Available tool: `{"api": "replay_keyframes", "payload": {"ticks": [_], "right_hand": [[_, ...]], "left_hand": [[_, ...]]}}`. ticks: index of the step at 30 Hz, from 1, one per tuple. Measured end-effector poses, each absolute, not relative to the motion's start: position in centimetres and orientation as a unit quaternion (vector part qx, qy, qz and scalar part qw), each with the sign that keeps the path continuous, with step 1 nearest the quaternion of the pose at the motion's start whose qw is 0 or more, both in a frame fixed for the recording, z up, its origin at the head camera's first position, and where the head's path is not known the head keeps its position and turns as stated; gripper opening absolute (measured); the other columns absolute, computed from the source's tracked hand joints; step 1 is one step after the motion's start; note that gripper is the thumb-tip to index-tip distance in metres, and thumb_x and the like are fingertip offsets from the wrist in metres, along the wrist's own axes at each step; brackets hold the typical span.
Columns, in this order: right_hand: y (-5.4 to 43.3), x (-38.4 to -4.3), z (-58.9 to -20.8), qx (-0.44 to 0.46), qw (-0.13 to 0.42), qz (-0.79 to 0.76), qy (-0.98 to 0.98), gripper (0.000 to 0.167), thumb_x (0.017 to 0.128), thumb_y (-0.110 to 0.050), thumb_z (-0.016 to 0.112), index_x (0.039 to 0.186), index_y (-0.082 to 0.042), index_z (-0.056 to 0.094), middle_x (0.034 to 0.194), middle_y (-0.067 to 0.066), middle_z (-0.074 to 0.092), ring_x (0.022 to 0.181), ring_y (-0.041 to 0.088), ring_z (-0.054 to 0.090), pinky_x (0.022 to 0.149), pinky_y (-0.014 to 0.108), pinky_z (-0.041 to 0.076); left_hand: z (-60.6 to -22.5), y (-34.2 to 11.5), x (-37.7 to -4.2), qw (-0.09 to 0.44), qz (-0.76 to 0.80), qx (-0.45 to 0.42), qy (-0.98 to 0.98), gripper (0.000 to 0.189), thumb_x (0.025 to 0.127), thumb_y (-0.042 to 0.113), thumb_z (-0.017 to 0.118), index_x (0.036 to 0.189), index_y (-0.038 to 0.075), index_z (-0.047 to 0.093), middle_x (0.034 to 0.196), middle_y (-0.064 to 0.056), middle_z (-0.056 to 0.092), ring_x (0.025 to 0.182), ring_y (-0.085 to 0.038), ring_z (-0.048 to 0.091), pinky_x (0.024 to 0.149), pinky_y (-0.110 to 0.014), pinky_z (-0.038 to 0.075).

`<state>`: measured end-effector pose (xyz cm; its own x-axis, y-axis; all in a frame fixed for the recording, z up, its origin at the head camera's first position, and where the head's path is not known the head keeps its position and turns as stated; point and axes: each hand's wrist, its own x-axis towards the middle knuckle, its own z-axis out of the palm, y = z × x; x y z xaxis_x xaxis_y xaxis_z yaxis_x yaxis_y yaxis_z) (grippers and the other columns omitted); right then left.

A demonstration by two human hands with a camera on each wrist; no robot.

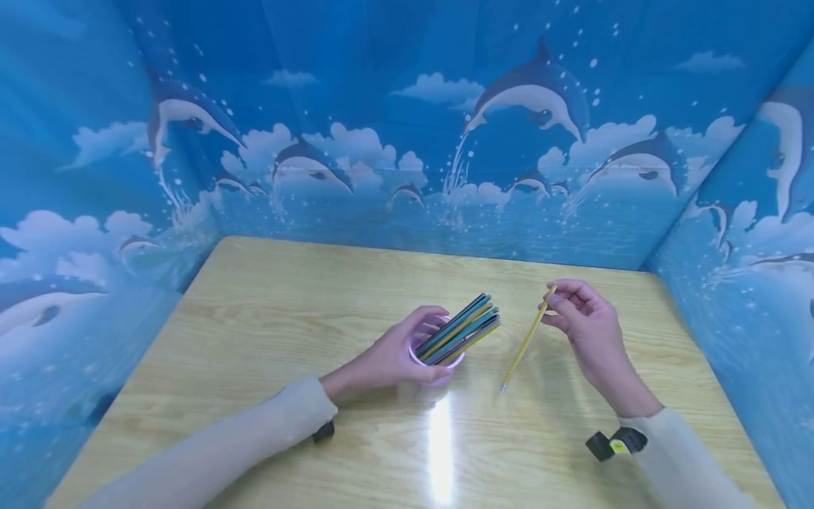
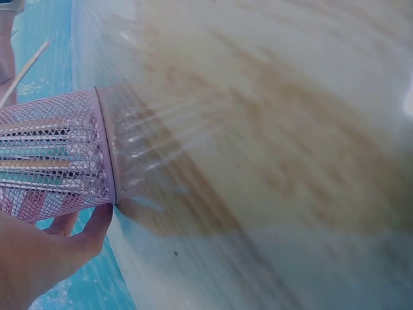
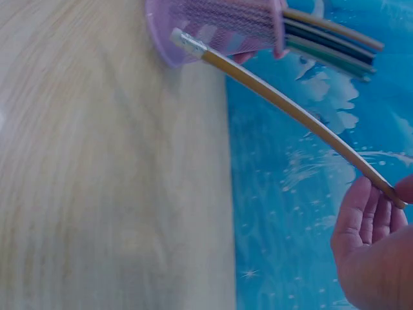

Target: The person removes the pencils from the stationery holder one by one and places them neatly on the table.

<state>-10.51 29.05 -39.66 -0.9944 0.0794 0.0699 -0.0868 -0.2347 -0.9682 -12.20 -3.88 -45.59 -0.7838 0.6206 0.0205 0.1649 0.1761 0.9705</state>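
Note:
A pink mesh pencil cup [image 2: 80, 145] stands tilted toward the right, with its base at the table in the left wrist view. My left hand [image 1: 391, 357] grips it around the side, thumb near and fingers beyond. Several pencils [image 1: 459, 331] in teal, yellow and dark colours lean out over its rim. To the right, my right hand [image 1: 593, 338] pinches one yellow pencil [image 1: 528, 341] near its upper end, between thumb and fingertips. That pencil slants down toward the cup, its white eraser end [image 3: 187, 42] lowest, and is apart from the other pencils.
The light wood-grain table [image 1: 305, 304] spreads around both hands, with a bright glare streak in front of the cup. Blue dolphin-print sheets [image 1: 381, 127] wall off its back and sides. A dark wrist device [image 1: 617, 444] sits by the right sleeve.

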Motion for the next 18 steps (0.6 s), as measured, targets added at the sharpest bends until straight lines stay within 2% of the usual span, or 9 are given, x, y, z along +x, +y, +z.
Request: {"api": "replay_keyframes", "payload": {"ticks": [3, 6, 9, 13, 18], "right_hand": [[29.2, -11.3, -41.0, -0.015, 0.027, 0.760, -0.650, 0.016, 0.106, 0.002, 0.068, 0.118, -0.007, 0.071, 0.100, 0.003, 0.069, 0.094, 0.015, 0.073, 0.082, 0.029, 0.065], [29.4, -11.9, -42.1, -0.026, 0.002, 0.735, -0.677, 0.018, 0.105, 0.002, 0.069, 0.121, -0.005, 0.069, 0.103, 0.001, 0.070, 0.094, 0.013, 0.073, 0.081, 0.029, 0.065], [29.7, -12.4, -42.8, -0.038, -0.023, 0.701, -0.711, 0.021, 0.105, 0.003, 0.068, 0.126, 0.002, 0.065, 0.103, -0.001, 0.071, 0.091, 0.011, 0.073, 0.080, 0.028, 0.065], [29.9, -13.3, -43.8, -0.042, -0.062, 0.648, -0.758, 0.035, 0.105, 0.000, 0.067, 0.136, 0.014, 0.057, 0.104, 0.001, 0.069, 0.088, 0.009, 0.071, 0.079, 0.029, 0.065], [29.4, -14.2, -45.0, -0.036, -0.104, 0.580, -0.807, 0.042, 0.103, -0.002, 0.069, 0.138, 0.018, 0.055, 0.108, 0.010, 0.067, 0.085, 0.009, 0.068, 0.076, 0.029, 0.066]], "left_hand": [[-45.7, -3.9, -12.2, 0.191, 0.586, 0.264, 0.742, 0.090, 0.084, 0.024, 0.095, 0.160, 0.025, 0.046, 0.148, 0.003, 0.061, 0.135, -0.021, 0.060, 0.108, -0.038, 0.055], [-45.7, -3.8, -12.2, 0.192, 0.588, 0.264, 0.740, 0.089, 0.084, 0.024, 0.095, 0.159, 0.029, 0.047, 0.147, 0.003, 0.061, 0.135, -0.022, 0.060, 0.107, -0.038, 0.056], [-45.8, -3.8, -12.2, 0.194, 0.590, 0.267, 0.736, 0.088, 0.084, 0.023, 0.095, 0.158, 0.031, 0.047, 0.147, 0.003, 0.061, 0.135, -0.023, 0.060, 0.106, -0.037, 0.056], [-45.8, -3.7, -12.2, 0.193, 0.591, 0.270, 0.736, 0.087, 0.085, 0.023, 0.095, 0.158, 0.032, 0.047, 0.147, 0.003, 0.061, 0.135, -0.023, 0.060, 0.106, -0.036, 0.056], [-45.9, -3.8, -12.3, 0.188, 0.592, 0.268, 0.737, 0.088, 0.084, 0.022, 0.095, 0.157, 0.033, 0.048, 0.146, 0.003, 0.061, 0.133, -0.021, 0.060, 0.106, -0.037, 0.056]]}}
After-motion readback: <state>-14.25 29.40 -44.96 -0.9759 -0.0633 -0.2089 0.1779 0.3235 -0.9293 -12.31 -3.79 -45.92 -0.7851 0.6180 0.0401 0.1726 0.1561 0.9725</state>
